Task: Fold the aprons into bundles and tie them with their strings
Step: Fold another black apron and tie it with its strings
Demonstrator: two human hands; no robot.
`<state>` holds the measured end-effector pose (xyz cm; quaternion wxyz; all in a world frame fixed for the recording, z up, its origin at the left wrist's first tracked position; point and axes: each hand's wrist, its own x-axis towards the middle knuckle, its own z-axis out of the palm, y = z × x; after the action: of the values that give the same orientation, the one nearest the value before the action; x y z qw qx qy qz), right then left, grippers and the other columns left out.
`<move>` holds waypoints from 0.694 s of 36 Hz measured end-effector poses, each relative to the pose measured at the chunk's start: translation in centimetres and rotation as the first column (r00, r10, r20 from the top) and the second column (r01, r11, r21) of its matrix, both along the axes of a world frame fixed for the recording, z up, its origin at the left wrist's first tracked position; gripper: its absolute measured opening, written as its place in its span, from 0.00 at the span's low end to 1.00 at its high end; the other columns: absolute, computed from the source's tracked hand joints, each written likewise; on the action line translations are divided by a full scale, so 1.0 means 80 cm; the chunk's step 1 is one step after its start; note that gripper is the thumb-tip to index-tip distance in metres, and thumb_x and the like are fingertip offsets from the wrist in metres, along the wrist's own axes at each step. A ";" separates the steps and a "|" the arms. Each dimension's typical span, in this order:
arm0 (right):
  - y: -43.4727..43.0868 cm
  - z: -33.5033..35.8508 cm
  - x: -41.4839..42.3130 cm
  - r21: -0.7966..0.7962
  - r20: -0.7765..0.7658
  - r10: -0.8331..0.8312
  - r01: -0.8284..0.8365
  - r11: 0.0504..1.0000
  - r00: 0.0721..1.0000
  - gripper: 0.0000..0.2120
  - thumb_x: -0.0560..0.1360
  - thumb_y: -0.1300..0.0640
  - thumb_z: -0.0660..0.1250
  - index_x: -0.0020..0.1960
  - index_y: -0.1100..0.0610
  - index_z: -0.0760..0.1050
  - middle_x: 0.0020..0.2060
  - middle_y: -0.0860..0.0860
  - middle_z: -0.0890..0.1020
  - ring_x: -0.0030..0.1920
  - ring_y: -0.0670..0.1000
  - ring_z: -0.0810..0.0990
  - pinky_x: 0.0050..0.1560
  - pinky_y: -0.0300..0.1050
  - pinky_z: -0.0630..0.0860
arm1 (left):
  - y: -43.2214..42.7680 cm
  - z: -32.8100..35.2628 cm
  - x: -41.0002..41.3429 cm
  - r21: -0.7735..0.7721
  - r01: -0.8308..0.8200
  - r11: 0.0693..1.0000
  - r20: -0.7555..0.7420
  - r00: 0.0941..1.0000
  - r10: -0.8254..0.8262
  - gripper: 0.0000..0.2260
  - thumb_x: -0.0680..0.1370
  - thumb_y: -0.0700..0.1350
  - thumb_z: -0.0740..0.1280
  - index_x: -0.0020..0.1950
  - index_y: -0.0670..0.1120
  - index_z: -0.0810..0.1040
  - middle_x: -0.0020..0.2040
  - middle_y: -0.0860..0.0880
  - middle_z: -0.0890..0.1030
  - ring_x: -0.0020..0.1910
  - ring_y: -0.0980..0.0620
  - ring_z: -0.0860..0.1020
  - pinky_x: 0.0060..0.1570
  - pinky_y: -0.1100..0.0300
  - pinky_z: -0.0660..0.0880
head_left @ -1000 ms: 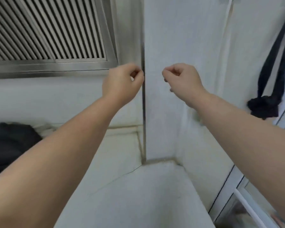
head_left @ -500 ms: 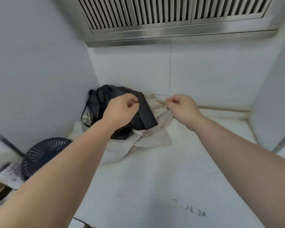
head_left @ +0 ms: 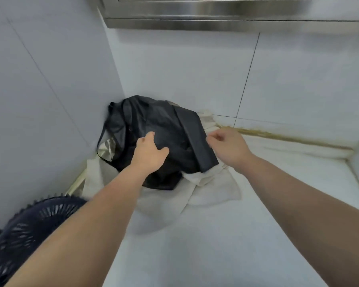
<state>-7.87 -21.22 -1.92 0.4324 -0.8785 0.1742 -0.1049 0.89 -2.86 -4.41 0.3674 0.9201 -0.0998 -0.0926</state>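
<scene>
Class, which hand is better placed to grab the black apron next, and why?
Probably the left hand: it is spread over the middle of the black apron, while the right hand sits at its edge, fingers curled.

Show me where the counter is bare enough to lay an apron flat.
Bare: the counter right of the cream cloth, up to the stained back seam, and the near strip between the forearms. Crowded: the back-left corner, where the black apron heap lies on the cloth, with the left hand and right hand at it; a fan fills the lower left.
</scene>
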 end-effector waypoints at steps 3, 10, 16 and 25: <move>-0.006 -0.009 0.029 -0.009 -0.037 0.020 -0.021 1.000 0.999 0.10 0.77 0.55 0.61 0.38 0.52 0.75 0.38 0.46 0.77 0.41 0.47 0.73 0.40 0.38 0.67 | -0.010 -0.007 0.036 -0.021 -0.051 0.998 0.004 0.999 0.051 0.32 0.78 0.49 0.66 0.77 0.47 0.55 0.74 0.43 0.60 0.67 0.43 0.68 0.59 0.55 0.68; -0.019 -0.036 0.088 0.032 -0.121 0.017 -0.013 0.999 0.992 0.12 0.79 0.52 0.61 0.59 0.53 0.77 0.52 0.45 0.78 0.57 0.46 0.75 0.54 0.37 0.67 | -0.045 -0.017 0.117 -0.088 -0.102 0.991 0.019 0.994 0.104 0.39 0.78 0.51 0.66 0.78 0.48 0.42 0.78 0.44 0.49 0.74 0.44 0.58 0.70 0.53 0.60; -0.025 -0.044 0.108 0.081 -0.118 0.020 -0.010 0.997 0.993 0.14 0.79 0.52 0.62 0.62 0.54 0.76 0.58 0.47 0.78 0.59 0.46 0.75 0.58 0.38 0.67 | -0.059 -0.025 0.158 -0.234 -0.185 0.954 -0.178 0.973 0.145 0.46 0.77 0.47 0.69 0.77 0.48 0.34 0.65 0.46 0.73 0.58 0.47 0.76 0.63 0.51 0.72; -0.029 -0.018 0.105 0.119 0.044 -0.107 0.102 0.988 0.993 0.26 0.77 0.44 0.63 0.71 0.52 0.66 0.68 0.47 0.70 0.68 0.48 0.68 0.66 0.40 0.62 | -0.081 -0.025 0.093 -0.292 0.189 0.937 -0.140 0.961 -0.238 0.22 0.76 0.37 0.62 0.67 0.54 0.76 0.65 0.55 0.76 0.66 0.55 0.72 0.70 0.60 0.63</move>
<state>0.55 -23.54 -3.39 0.4810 -0.8385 0.2148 -0.1392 8.30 -9.34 -6.39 0.4870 0.8319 -0.1790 -0.1970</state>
